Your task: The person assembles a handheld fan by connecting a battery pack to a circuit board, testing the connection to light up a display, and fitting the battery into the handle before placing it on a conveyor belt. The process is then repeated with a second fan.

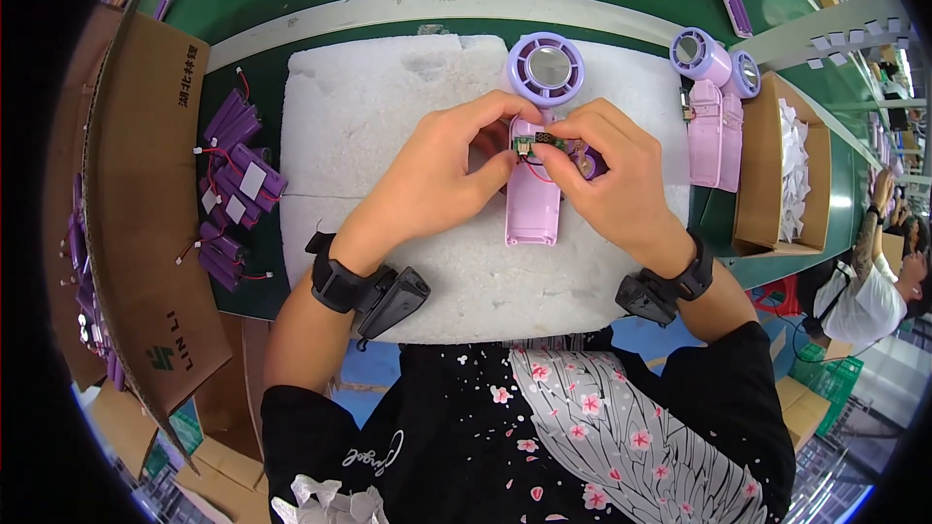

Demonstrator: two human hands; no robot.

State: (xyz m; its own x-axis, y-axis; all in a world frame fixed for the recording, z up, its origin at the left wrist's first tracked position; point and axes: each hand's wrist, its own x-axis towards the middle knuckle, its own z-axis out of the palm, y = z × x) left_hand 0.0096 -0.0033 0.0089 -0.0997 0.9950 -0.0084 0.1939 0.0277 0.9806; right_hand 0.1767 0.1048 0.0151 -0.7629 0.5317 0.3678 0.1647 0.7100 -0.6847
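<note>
A pink handheld fan's open handle shell [533, 216] lies on the white foam pad, its lilac round head [547, 68] pointing away from me. Over the upper part of the shell sits a small green circuit board [525, 145] with a dark display and thin red and black wires. My left hand [442, 170] pinches the board's left side between thumb and forefinger. From the right, my right hand [614, 163] pinches its other end. A purple battery pack [588, 163] shows partly beneath my right palm; whether the fingers grip it too is hidden.
Purple battery packs [236, 184] with wires lie left of the foam pad [359, 155], beside a tall cardboard box [160, 184]. At the right are another pink fan shell [715, 141], lilac fan heads [701, 53] and a carton [820, 175] of white pieces. Another person [864, 301] sits far right.
</note>
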